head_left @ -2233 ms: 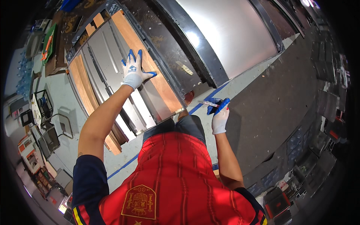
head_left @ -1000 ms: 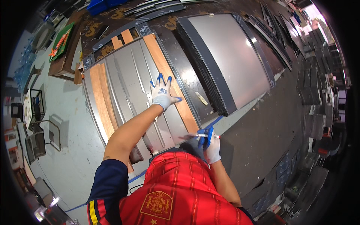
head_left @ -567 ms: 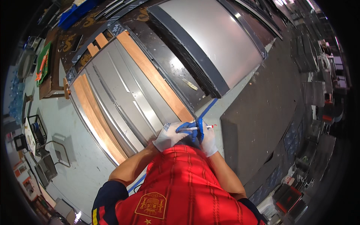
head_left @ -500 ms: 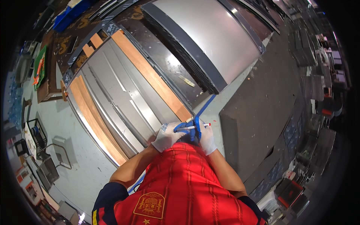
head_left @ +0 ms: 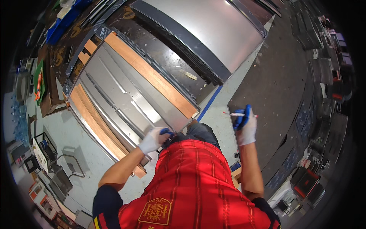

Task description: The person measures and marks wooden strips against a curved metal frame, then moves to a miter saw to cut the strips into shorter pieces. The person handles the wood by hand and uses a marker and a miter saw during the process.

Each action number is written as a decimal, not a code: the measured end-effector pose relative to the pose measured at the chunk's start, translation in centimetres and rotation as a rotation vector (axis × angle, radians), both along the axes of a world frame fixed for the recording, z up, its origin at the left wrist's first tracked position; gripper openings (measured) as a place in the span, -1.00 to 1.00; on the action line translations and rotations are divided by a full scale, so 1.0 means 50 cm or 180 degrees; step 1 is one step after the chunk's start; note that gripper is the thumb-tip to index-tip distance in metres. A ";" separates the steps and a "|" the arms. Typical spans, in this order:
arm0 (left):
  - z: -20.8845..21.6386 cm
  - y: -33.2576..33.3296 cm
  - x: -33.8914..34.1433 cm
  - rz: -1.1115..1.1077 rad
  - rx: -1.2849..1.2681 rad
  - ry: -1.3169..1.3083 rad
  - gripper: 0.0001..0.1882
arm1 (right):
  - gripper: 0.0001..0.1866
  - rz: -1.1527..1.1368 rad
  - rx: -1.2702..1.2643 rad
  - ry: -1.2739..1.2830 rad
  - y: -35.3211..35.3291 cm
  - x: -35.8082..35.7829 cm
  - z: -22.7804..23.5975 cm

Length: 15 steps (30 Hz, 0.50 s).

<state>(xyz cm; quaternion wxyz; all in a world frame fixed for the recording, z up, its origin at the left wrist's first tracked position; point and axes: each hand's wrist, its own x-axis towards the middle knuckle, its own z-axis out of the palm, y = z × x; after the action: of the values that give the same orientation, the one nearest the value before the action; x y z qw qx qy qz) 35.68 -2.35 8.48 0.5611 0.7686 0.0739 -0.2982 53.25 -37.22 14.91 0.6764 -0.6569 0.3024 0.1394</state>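
My right hand [head_left: 246,125], in a white glove with blue fingers, is out to the right, closed around a slim white marker pen [head_left: 239,114] with a red end. The pen lies almost level, its thin tip pointing left, above the edge of a large dark board. My left hand [head_left: 153,139], gloved the same way, is by my waist at the near end of a metal panel [head_left: 126,91]. Its blue fingers are curled together; what they hold, if anything, is hidden. Two wooden strips [head_left: 152,76] [head_left: 100,120] run along the panel's sides.
A dark flat board [head_left: 267,91] spreads out on the right. Beyond the panel, a stack of sheets with a shiny top [head_left: 206,28] rests on a dark table. A blue bin [head_left: 63,26] is at far left, a chair [head_left: 63,173] at near left.
My hands, together at the pen before, have come apart. The right one moved out to the right with the marker pen; the left one moved a little left. The view has shifted slightly.
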 end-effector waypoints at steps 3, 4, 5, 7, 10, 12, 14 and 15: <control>-0.025 0.059 -0.023 0.1023 -0.0872 0.0812 -0.74 | -0.35 0.0615 0.0177 -0.0442 -0.087 0.021 0.005; -0.035 0.073 -0.021 0.1243 -0.0907 0.0852 -0.74 | -0.36 0.0572 0.0396 -0.0459 -0.100 0.019 -0.001; -0.044 0.081 -0.014 0.1447 -0.0955 0.0589 -0.73 | -0.37 0.0436 0.0558 -0.0560 -0.102 0.008 -0.012; -0.057 0.092 0.009 0.1808 -0.1189 0.0068 -0.69 | -0.37 0.0260 0.0836 -0.0708 -0.082 -0.017 -0.040; -0.061 0.116 0.060 0.2169 -0.1495 -0.0132 -0.48 | -0.38 0.0288 0.0304 -0.0817 -0.022 -0.066 -0.079; -0.068 0.146 0.102 0.2415 -0.1224 -0.0324 -0.39 | -0.43 0.0555 0.0112 -0.0808 0.007 -0.102 -0.097; -0.088 0.192 0.157 0.2433 -0.0924 -0.0427 -0.42 | -0.47 0.0610 0.0140 -0.0470 0.026 -0.127 -0.121; -0.101 0.215 0.184 0.2553 -0.0731 -0.0369 -0.53 | -0.54 0.0651 -0.0075 -0.0465 0.037 -0.140 -0.136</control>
<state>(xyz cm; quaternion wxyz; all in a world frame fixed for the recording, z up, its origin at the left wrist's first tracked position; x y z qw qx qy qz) 44.89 8.41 3.44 0.7180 0.6270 0.3018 -0.0188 46.25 -35.36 8.10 0.6711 -0.7007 0.1854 0.1559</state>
